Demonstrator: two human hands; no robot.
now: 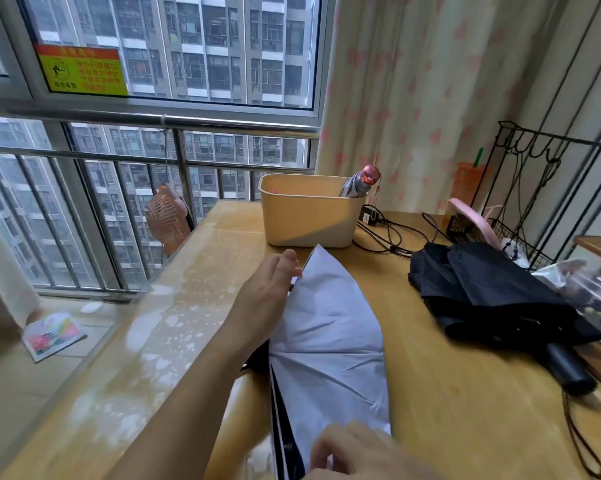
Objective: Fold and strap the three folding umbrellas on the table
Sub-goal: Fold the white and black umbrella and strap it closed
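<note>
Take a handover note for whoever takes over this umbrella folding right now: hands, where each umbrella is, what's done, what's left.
Left hand: pinches the far edge of the pale umbrella, thumb on top.
Right hand: grips its near end.
Pale one: over the table, canopy loose, unstrapped.
Black umbrella: slumped on the right, canopy loose, unstrapped.
Third umbrella: stands rolled in the cream bin; looks done.
Left: fold and strap the pale one, then the black.

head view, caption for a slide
Left hand and right hand hold the pale umbrella on the table; black umbrella lies loose nearby.
</note>
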